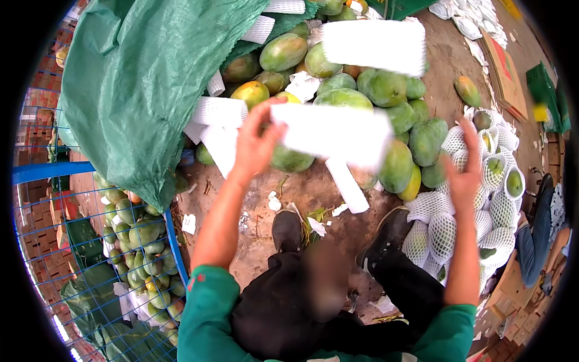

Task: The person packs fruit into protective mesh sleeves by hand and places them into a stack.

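Note:
My left hand grips one end of a flattened white foam net sleeve, blurred as if moving, over a pile of large green mangoes. Fingers apart and holding nothing, my right hand hovers at the pile's right side. Beneath and beside it lie several mangoes in white foam nets. Another flat foam sleeve bundle rests on the far mangoes. A narrow foam sleeve lies in front of the pile, and further foam sleeves are tucked near the green woven sheet.
To the left stands a blue wire mesh panel, with more mangoes behind it. Flattened cardboard and a lone mango lie at the upper right. A seated person's leg shows at the right edge. Paper scraps litter the floor.

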